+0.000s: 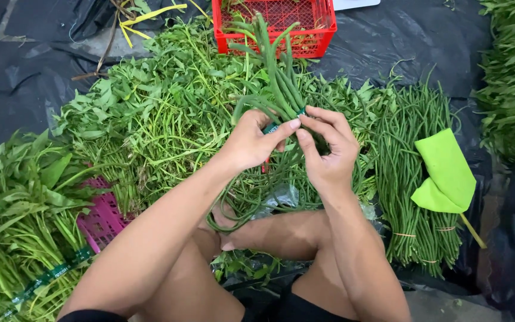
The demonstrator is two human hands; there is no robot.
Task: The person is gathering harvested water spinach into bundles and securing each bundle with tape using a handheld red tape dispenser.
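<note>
My left hand (251,142) and my right hand (328,148) meet around a bundle of long green beans (276,83) held upright in front of me. Both hands pinch a green tape band (271,127) wrapped at the bundle's middle, thumbs touching. The beans' lower ends loop down toward my crossed legs (275,235). Behind the bundle lies a big heap of leafy green stalks (162,107).
A red plastic crate (323,27) stands at the top. Tied long beans (415,179) lie to the right with a folded green leaf on a stick (446,173). Taped leafy bunches (19,226) and a pink crate (99,220) are at left. Black plastic sheeting (13,89) covers the ground.
</note>
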